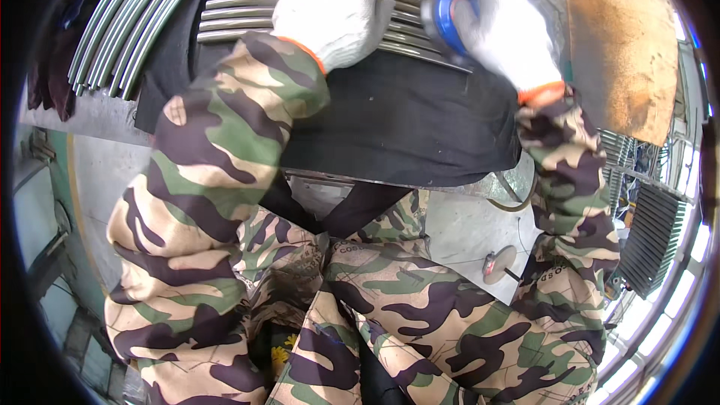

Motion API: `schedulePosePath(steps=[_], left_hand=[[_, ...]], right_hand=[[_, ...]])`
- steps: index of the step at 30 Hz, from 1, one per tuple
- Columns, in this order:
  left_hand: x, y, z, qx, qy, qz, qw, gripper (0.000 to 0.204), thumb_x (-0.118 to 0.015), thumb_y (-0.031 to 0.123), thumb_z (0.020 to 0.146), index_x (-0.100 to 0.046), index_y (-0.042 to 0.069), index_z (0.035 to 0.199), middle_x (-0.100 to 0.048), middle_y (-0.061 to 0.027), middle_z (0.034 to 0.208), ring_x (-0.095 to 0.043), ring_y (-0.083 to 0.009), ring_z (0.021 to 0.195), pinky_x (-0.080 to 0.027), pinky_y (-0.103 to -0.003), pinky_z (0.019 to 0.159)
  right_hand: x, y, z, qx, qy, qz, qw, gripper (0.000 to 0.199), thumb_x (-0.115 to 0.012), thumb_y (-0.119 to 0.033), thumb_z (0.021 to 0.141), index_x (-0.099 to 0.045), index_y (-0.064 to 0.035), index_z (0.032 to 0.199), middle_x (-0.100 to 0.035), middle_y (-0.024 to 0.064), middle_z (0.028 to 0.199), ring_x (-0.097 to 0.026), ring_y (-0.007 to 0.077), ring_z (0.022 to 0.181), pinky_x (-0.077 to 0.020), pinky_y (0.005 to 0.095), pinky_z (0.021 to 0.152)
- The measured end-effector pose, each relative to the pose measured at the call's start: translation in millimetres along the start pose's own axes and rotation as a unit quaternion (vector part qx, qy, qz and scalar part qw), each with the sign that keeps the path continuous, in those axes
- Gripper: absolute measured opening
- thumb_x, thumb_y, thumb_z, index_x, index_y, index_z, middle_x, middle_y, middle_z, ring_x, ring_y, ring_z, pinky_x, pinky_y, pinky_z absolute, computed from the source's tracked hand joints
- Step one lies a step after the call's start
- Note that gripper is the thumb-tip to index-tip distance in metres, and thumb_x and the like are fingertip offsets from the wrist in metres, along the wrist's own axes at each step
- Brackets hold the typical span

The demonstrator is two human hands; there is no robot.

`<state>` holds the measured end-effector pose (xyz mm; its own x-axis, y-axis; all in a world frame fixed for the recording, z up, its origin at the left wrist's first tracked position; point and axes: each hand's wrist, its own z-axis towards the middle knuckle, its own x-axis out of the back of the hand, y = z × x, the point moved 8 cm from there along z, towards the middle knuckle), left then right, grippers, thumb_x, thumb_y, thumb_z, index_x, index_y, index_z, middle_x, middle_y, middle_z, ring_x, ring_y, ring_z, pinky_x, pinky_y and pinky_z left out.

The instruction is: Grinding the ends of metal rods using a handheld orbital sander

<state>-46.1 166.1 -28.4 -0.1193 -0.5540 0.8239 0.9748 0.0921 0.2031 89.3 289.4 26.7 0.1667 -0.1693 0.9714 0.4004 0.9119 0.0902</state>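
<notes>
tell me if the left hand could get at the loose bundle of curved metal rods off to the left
Probably yes: the left hand rests on the nearer rods, and nothing visible lies between it and the curved bundle beside them.

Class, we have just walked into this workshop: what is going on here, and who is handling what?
A person in camouflage workwear and white knit gloves is bent over a row of curved metal tubes lying on a black cloth. The left hand presses flat on the tubes. The right hand grips a blue power tool held against the tubes. More curved tubes lie stacked to the left, and a rusty metal sheet stands to the right.
</notes>
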Motion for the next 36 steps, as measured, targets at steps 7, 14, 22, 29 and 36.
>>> schedulePosePath(steps=[7, 14, 22, 29, 36], left_hand=[[-9, -7, 12, 0.069, 0.005, 0.044, 0.997, 0.049, -0.061, 0.034, 0.102, -0.069, -0.002, 0.133, -0.067, -0.0256, 0.142, -0.055, -0.0471, 0.142, -0.034, -0.064, 0.124], [-13, -11, 21, 0.071, 0.031, 0.045, 0.996, 0.048, -0.062, 0.035, 0.101, -0.072, -0.002, 0.130, -0.069, -0.0257, 0.137, -0.059, -0.0457, 0.138, -0.037, -0.061, 0.122], [1, -13, 21, 0.056, 0.108, 0.029, 0.992, 0.043, -0.069, 0.034, 0.095, -0.074, -0.001, 0.119, -0.073, -0.0237, 0.124, -0.064, -0.0445, 0.127, -0.043, -0.060, 0.116], [-20, -10, 11, 0.040, 0.037, 0.012, 0.998, 0.049, -0.062, 0.032, 0.100, -0.070, -0.003, 0.134, -0.070, -0.0256, 0.141, -0.059, -0.0466, 0.141, -0.035, -0.060, 0.127], [-16, -13, 26, 0.035, 0.015, 0.027, 0.999, 0.049, -0.064, 0.033, 0.101, -0.070, -0.003, 0.134, -0.067, -0.0263, 0.144, -0.057, -0.0470, 0.142, -0.035, -0.060, 0.126]], right_hand=[[9, -11, 6, -0.004, 0.003, 0.017, 1.000, 0.023, -0.067, -0.029, 0.098, -0.071, -0.0105, 0.111, -0.072, 0.0234, 0.101, -0.074, 0.0447, 0.090, -0.0609, 0.0539, 0.080], [13, -31, -7, 0.051, 0.019, 0.018, 0.998, 0.024, -0.067, -0.030, 0.097, -0.071, -0.0111, 0.111, -0.071, 0.0228, 0.100, -0.073, 0.0446, 0.090, -0.0603, 0.0554, 0.082], [12, -25, -6, 0.042, 0.027, 0.010, 0.999, 0.023, -0.068, -0.031, 0.098, -0.070, -0.0144, 0.114, -0.069, 0.0208, 0.099, -0.073, 0.0439, 0.092, -0.0601, 0.0552, 0.082], [8, -19, -9, 0.038, 0.035, 0.001, 0.999, 0.022, -0.068, -0.029, 0.097, -0.070, -0.0123, 0.112, -0.068, 0.0202, 0.096, -0.072, 0.0431, 0.086, -0.0599, 0.0557, 0.080], [10, -10, 18, 0.012, 0.050, -0.005, 0.999, 0.025, -0.064, -0.028, 0.102, -0.071, -0.0067, 0.113, -0.073, 0.0222, 0.103, -0.074, 0.0432, 0.089, -0.0603, 0.0499, 0.080]])
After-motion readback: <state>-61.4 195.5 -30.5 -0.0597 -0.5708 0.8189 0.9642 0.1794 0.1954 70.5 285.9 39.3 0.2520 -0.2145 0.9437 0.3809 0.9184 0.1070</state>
